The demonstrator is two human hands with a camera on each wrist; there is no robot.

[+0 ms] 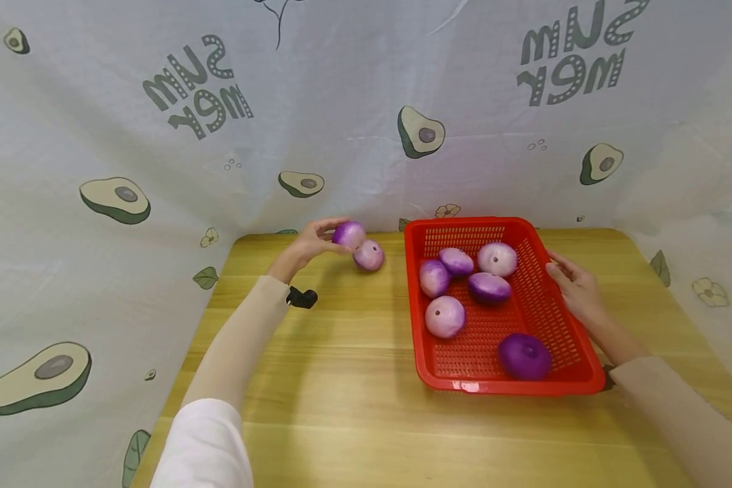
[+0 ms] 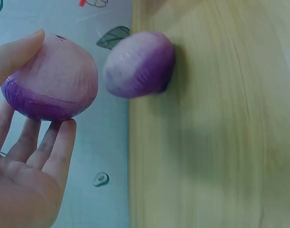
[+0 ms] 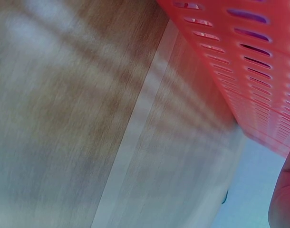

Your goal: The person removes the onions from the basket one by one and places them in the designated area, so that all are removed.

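Note:
At the far left of the table, my left hand [image 1: 310, 245] pinches a purple-and-white onion [image 1: 349, 234] between thumb and fingertips. The left wrist view shows this held onion [image 2: 52, 80] up close, thumb on top and fingers beneath. Just beside it, a second onion [image 1: 369, 255] rests on the table near the back edge. To the right stands a red plastic basket [image 1: 416, 318] with several onions in it, among them a darker purple one [image 1: 524, 356] near the front. My right hand [image 1: 579, 291] grips the basket's right rim; its fingers are mostly out of the right wrist view.
The wooden table [image 1: 341, 420] extends in front of the basket and between it and the left arm. A pale cloth printed with avocados [image 1: 421, 132] hangs behind the table and along both sides.

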